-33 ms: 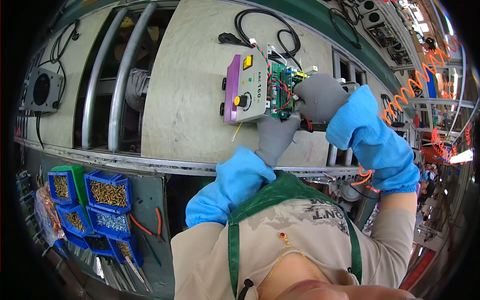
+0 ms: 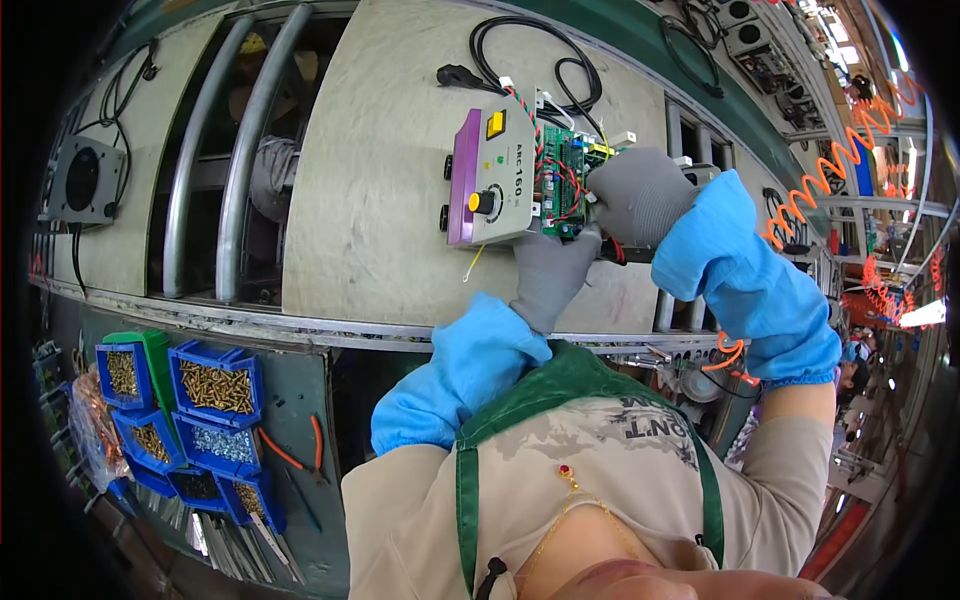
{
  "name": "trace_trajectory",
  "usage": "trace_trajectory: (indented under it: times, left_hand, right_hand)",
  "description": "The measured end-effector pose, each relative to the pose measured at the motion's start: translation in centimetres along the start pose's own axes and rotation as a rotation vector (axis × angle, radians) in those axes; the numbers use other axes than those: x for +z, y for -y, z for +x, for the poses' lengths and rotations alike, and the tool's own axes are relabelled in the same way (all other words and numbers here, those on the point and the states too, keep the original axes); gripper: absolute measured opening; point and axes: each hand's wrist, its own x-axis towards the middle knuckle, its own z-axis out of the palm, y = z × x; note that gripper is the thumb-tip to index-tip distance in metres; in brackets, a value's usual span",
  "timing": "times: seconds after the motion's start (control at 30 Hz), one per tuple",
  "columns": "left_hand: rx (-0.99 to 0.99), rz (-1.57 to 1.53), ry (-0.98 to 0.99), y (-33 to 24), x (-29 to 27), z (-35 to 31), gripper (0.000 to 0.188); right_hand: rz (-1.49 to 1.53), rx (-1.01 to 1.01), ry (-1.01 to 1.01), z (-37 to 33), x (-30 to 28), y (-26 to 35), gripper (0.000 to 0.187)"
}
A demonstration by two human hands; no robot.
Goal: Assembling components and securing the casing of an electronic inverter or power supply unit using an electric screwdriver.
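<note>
An uncased welding machine with a purple-edged grey front panel (image 2: pixel 512 165) sits on the workbench, its yellow switch and yellow-capped knob facing left. Behind the panel stands a green circuit board (image 2: pixel 562 165) crossed by red, black and white wires. My left hand (image 2: pixel 553 278), in a grey glove, is closed against the machine's near side, below the board. The grey-gloved right hand (image 2: pixel 643 195) is curled over the board's right side among the wires. Its fingertips are turned away, so what they pinch is hidden. A thin yellow wire (image 2: pixel 474 263) hangs from the machine's near side.
A black power cable (image 2: pixel 545 25) lies coiled behind the machine. Metal rollers (image 2: pixel 245 165) and another fan-fitted unit (image 2: pixel 85 178) are to the left. Blue bins (image 2: pixel 215 382) of screws and red-handled pliers (image 2: pixel 305 455) sit at the lower left. Orange coiled hoses (image 2: pixel 850 150) hang at the right.
</note>
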Motion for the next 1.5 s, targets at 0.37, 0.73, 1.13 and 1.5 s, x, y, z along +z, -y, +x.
trace_trajectory:
  times: [0.37, 0.73, 1.13, 1.5]
  left_hand:
    - [0.071, 0.113, 0.069, 3.0, -0.5, 0.1, 0.035]
    - [0.063, 0.006, 0.257, -3.0, -4.8, -5.3, 0.031]
    - [0.209, 0.36, 0.271, -1.7, -4.3, -6.4, 0.019]
    - [0.199, 1.22, 0.494, 3.1, -4.5, -7.5, 0.032]
  right_hand:
    - [0.164, -0.075, -0.285, -1.5, 3.1, -1.8, 0.021]
    - [0.98, -0.415, -0.704, -7.8, 10.9, 0.6, 0.042]
    - [1.33, -0.459, -0.625, -10.1, 13.0, 2.1, 0.025]
    - [1.544, -0.848, -0.888, -8.3, 16.0, 0.9, 0.032]
